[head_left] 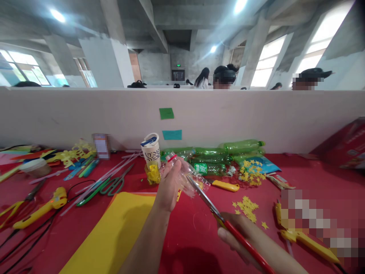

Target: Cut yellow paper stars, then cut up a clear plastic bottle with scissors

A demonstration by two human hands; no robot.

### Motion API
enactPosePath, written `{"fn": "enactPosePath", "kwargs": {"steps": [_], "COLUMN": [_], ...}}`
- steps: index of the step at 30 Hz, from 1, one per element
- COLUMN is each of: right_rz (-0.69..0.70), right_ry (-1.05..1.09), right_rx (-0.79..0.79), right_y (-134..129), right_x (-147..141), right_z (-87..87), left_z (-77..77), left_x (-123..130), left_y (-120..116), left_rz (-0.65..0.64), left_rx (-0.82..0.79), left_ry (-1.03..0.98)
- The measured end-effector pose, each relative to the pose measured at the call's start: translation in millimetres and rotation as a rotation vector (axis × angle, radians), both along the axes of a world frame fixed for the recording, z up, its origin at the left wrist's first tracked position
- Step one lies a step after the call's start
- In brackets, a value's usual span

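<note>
My left hand (169, 187) is wrapped round the neck end of a clear plastic bottle (186, 176), held tilted above the red table. The bottle's red neck ring shows just above my fingers. In my right hand (238, 234) are long scissors with red handles (242, 241), their blades pointing up and left. The blade tips touch or overlap the bottle's side; whether they are inside the plastic is unclear. Beneath my left forearm lies a yellow sheet (114, 228).
Green bottles (212, 158) line the white partition (85, 114), beside a paper cup (152, 152). Yellow stars (248, 207) and a yellow cutter (226, 185) lie on the right. Glue guns (42, 209) rest at both sides. Green-handled scissors (114, 185) are left. People sit beyond the partition.
</note>
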State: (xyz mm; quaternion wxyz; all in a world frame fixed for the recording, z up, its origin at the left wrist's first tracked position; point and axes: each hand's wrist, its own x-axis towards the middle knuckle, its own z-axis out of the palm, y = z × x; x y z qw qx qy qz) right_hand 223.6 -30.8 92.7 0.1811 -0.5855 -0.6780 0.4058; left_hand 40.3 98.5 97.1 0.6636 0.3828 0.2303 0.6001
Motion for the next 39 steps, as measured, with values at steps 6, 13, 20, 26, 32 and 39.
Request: {"fn": "enactPosePath", "kwargs": {"steps": [6, 13, 20, 26, 32, 39], "right_rz": [-0.075, -0.086, -0.043, -0.092, -0.132, -0.058], "right_ry": [0.033, 0.035, 0.072, 0.065, 0.042, 0.098], "right_rx": [-0.037, -0.037, 0.028, 0.06, 0.007, 0.025], "right_y": [6, 10, 5, 7, 11, 7], "right_x": [-4, -5, -4, -9, -9, -5], "right_z": [-8.2, -10.8, -9.0, -9.3, -14.0, -8.0], "left_z": [0.5, 0.8, -4.7, -7.9, -5.3, -16.3], "left_x": [2, 0, 7, 12, 9, 10], "left_y": [-2, 1, -2, -4, -1, -2], "left_rz": [0.023, 0.015, 0.016, 0.022, 0.04, 0.047], "left_rx": [0.035, 0.019, 0.019, 0.036, 0.08, 0.052], "left_ry": [0.028, 0.022, 0.012, 0.007, 0.097, 0.114]}}
